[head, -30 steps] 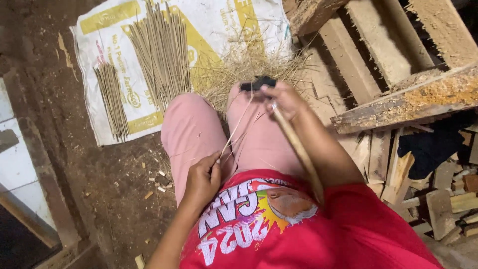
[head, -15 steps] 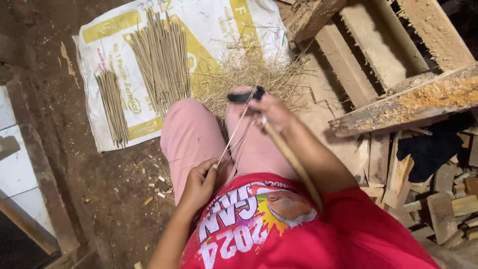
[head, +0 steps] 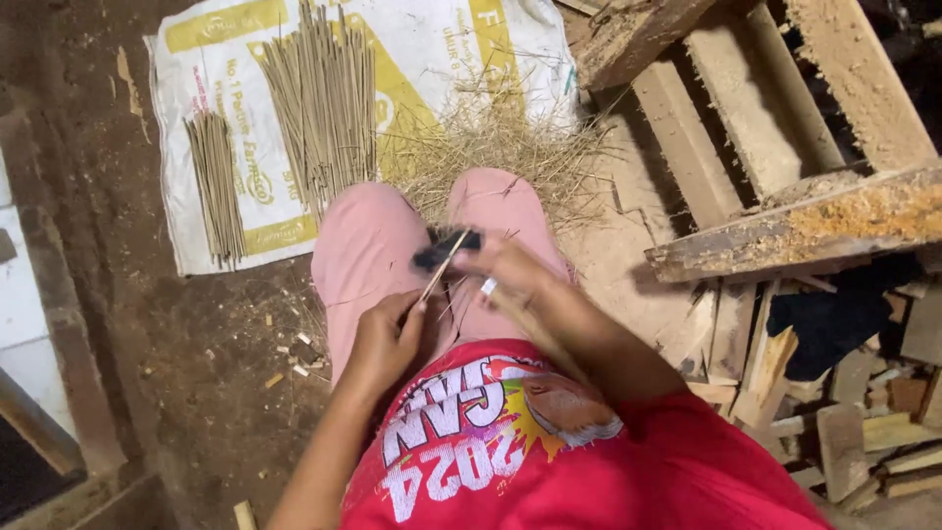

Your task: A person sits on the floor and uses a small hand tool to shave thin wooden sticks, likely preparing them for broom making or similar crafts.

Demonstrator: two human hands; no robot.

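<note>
Ahead, white-yellow sack (head: 422, 59) w/ stick bundles (head: 319, 98)

right hand (head: 510, 273): blurred, so its grip cannot be told
dark tool (head: 446, 247): smeared, kind unclear
thin stick (head: 437, 275): lower end hidden inside left hand (head: 388, 339)
white sack (head: 334, 108): top cut off by the picture's upper edge

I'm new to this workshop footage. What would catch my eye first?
The hands at centre: the left hand pinches a thin stick over pink-clad knees, and the right hand holds a dark tool against it. Beyond the knees, stick bundles lie on a white-and-yellow sack, beside loose shavings.
</note>
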